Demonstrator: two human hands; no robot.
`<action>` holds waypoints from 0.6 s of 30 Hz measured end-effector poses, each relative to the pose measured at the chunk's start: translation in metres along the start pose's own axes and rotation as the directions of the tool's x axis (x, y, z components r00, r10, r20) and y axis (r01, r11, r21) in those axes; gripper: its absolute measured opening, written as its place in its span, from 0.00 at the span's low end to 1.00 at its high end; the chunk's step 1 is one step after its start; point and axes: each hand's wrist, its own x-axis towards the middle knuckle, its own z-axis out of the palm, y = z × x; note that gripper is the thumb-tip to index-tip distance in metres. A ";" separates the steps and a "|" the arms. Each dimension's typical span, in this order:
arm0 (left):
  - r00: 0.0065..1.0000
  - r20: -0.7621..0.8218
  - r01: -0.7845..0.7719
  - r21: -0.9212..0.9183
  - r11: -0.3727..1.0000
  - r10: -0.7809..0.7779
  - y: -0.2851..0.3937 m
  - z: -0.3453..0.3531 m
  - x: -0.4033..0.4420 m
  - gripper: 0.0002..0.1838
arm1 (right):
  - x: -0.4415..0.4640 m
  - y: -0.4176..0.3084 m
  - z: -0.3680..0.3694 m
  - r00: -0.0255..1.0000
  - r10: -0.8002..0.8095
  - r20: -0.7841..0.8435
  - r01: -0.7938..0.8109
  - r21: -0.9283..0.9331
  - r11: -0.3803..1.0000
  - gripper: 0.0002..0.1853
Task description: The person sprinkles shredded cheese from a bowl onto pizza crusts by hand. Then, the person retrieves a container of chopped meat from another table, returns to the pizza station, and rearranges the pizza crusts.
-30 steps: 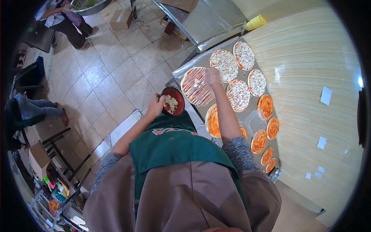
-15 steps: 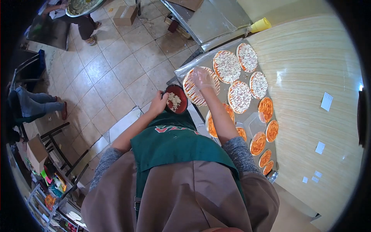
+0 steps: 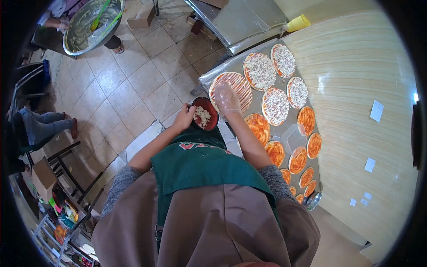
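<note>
My left hand [image 3: 183, 118] grips the handle of a dark red bowl [image 3: 212, 109] that has white crumbled topping [image 3: 203, 117] in it. My right hand [image 3: 226, 99], in a clear plastic glove, hovers over or rests on the lower left part of a pizza base with red and white stripes [image 3: 238, 83]. Its fingers are bunched downward, and whether any topping is in them is hidden. Right of this base lie several pizzas covered in white topping [image 3: 275, 107]. Nearer my body are several bases with only orange-red sauce [image 3: 298, 160].
A clear plastic container [image 3: 293, 138] sits among the bases on the metal table [image 3: 262, 48]. At the upper left a person holds a large metal bowl [image 3: 95, 24]. Another person's legs [image 3: 44, 124] show at far left. A yellow cup [image 3: 298, 23] lies at the table's far end.
My right hand has moved left and toward my body over the striped base. The red bowl has shifted slightly right. The person with the large metal bowl has come closer.
</note>
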 end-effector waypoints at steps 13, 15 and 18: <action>0.996 0.072 0.058 0.020 0.998 -0.059 0.006 -0.007 -0.009 0.29 | -0.061 -0.005 -0.021 0.980 0.068 -0.188 -0.016 0.266 0.964 0.05; 0.996 0.068 0.055 -0.010 0.998 -0.054 -0.002 -0.006 -0.006 0.31 | -0.069 0.002 -0.022 0.977 0.159 -0.145 -0.118 0.260 0.958 0.07; 0.996 0.072 0.065 -0.101 0.993 -0.057 -0.023 -0.004 0.002 0.35 | -0.081 0.018 -0.025 0.972 0.153 -0.181 -0.113 0.210 0.971 0.08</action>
